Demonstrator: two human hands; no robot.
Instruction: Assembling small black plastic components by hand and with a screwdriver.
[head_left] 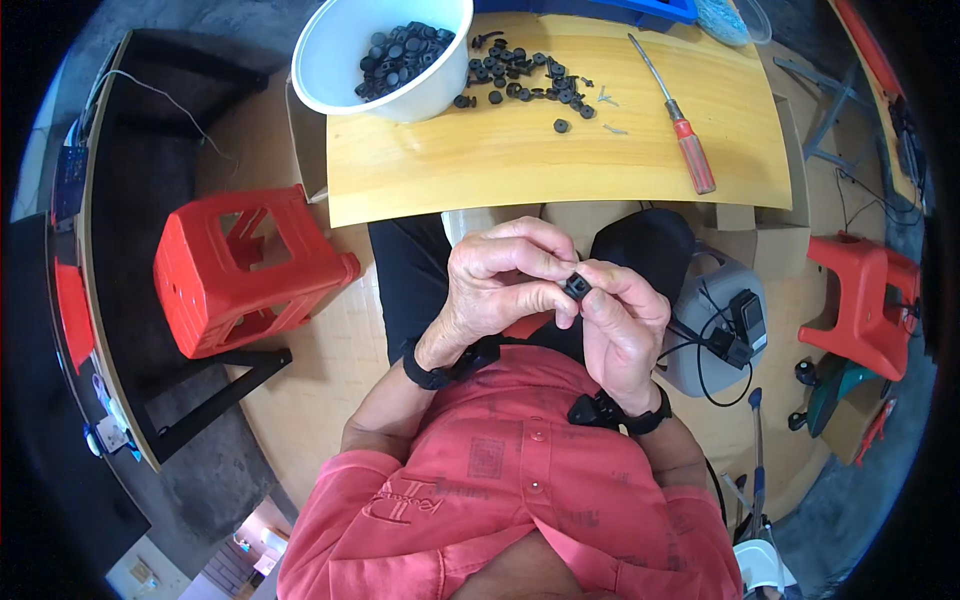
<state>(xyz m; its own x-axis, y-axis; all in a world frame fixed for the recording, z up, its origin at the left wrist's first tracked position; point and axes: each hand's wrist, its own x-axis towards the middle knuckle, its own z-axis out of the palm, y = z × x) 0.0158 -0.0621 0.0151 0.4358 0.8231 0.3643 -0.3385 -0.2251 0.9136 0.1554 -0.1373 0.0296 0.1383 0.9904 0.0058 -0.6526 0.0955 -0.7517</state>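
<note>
A small black plastic part (pixel 577 287) is pinched between my two hands in front of my chest, just off the near edge of the table. My left hand (pixel 510 272) grips it with thumb and forefinger from the left. From the right, the thumb and fingertips of my right hand (pixel 625 320) press on the same part. Its exact kind is too small to tell. On the table beyond lie several loose black knob-like parts (pixel 510 75). A white bowl (pixel 325 60) at the far left holds many more black round caps (pixel 400 58).
A screwdriver with a red handle (pixel 692 155) lies on the right of the yellow wooden table (pixel 450 170). A blue tray (pixel 630 10) stands at the back. Red plastic stools (pixel 190 270) are on both sides. A grey container with black cables (pixel 700 370) stands right of my legs.
</note>
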